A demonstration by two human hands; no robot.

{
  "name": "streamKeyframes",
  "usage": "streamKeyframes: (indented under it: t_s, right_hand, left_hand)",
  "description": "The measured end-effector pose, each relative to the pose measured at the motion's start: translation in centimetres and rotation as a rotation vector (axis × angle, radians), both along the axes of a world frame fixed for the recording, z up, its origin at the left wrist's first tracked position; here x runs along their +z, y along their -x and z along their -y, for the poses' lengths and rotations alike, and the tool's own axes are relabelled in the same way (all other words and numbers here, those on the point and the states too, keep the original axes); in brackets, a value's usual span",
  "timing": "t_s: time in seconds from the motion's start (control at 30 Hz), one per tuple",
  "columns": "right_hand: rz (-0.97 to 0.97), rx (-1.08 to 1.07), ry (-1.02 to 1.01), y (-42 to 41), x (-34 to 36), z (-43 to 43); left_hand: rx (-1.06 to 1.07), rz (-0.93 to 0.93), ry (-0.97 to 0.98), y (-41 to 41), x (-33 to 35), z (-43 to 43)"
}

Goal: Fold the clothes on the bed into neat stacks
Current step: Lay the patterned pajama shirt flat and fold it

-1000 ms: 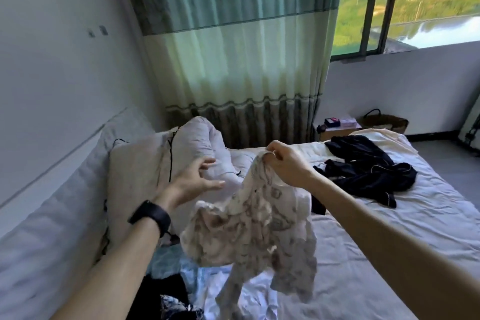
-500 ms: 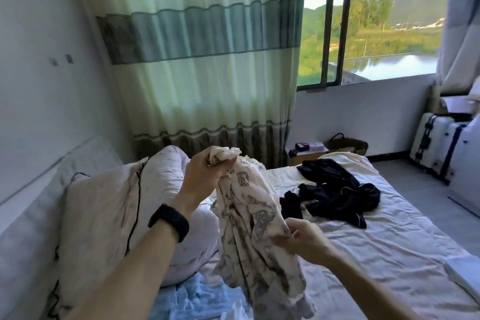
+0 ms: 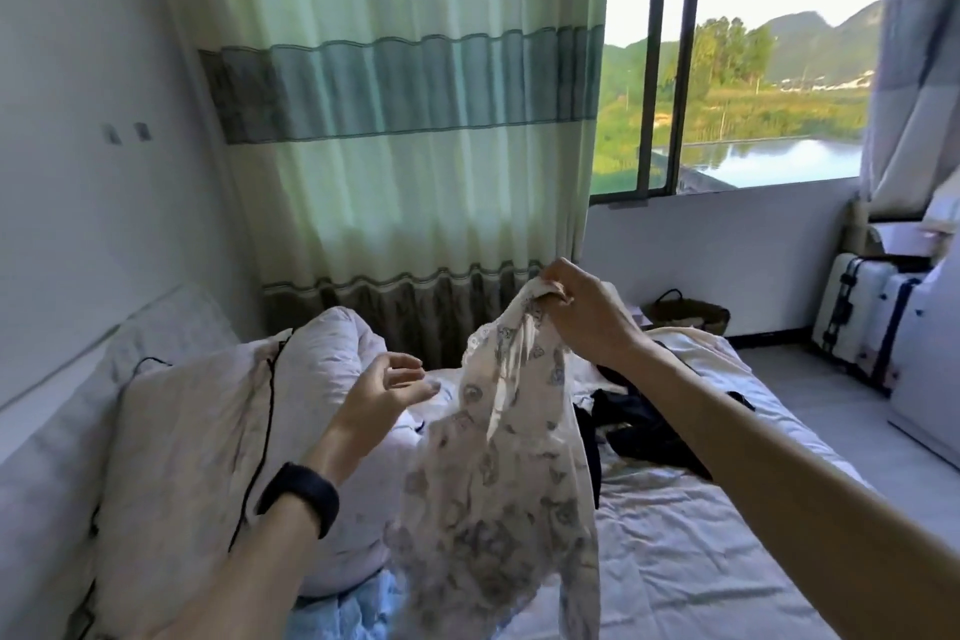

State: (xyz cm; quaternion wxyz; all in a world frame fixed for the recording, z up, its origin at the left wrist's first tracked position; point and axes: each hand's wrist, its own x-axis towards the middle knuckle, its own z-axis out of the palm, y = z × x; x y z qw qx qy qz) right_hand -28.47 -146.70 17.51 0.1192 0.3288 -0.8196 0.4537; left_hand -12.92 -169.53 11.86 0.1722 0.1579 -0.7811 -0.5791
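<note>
- Half a second back the left hand [image 3: 382, 392] held the top of the garment [image 3: 498, 457] and the right hand [image 3: 576, 312] gripped it lower down. Now the right has the top edge, and the left has let go and dropped.
- Right hand: thumb and curled fingers pinch a bunched bit of the garment's upper edge, raised at about 1 o'clock from the middle of the view.
- Left hand: fingers loose and spread, holding nothing, at 9 o'clock of the garment, just beside its edge. Whether the fingertips touch the cloth cannot be told.
- Garment: pale with a grey print. It hangs in the air from the right hand toward 6 o'clock, over the bed [image 3: 701, 535].
- Dark clothes [image 3: 644, 426] lie crumpled on the bed at 3 o'clock of the garment, partly hidden by it and by the right forearm.
- A black band [image 3: 304, 494] sits on the left wrist.
- A pillow [image 3: 182, 431] leans at 9 o'clock, with a black cable [image 3: 267, 405] across it.
- Blue cloth [image 3: 343, 613] shows at 6 o'clock.
- The curtain [image 3: 400, 120] hangs at 12 o'clock and the window [image 3: 727, 68] is at 1 o'clock.
- A basket [image 3: 685, 314] and a suitcase [image 3: 857, 312] stand on the floor toward 3 o'clock.
</note>
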Motion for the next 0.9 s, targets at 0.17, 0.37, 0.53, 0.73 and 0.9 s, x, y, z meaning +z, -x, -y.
streamKeyframes:
  t_s: [0.17,0.37,0.53,0.73,0.9]
  right_hand:
    - [-0.088,0.17,-0.089,-1.7,0.8,2.0]
    - [-0.086,0.142,-0.097,-0.6,-1.1,-1.2]
    - [-0.163,0.062,-0.319,0.8,-6.4,-6.0]
    - [-0.102,0.004,-0.458,-0.4,-13.7,-6.5]
    - [0.276,-0.198,-0.433,0.4,-16.6,-6.5]
  left_hand:
    - [-0.168,0.046,0.219,3.0,-0.5,-4.1]
    - [-0.191,0.031,0.179,4.2,-0.4,-3.9]
    - [0.042,0.021,0.552,4.0,1.1,-2.3]
    - [0.095,0.05,0.937,3.6,1.8,-4.3]
    - [0.191,0.14,0.861,2.4,2.7,-2.6]
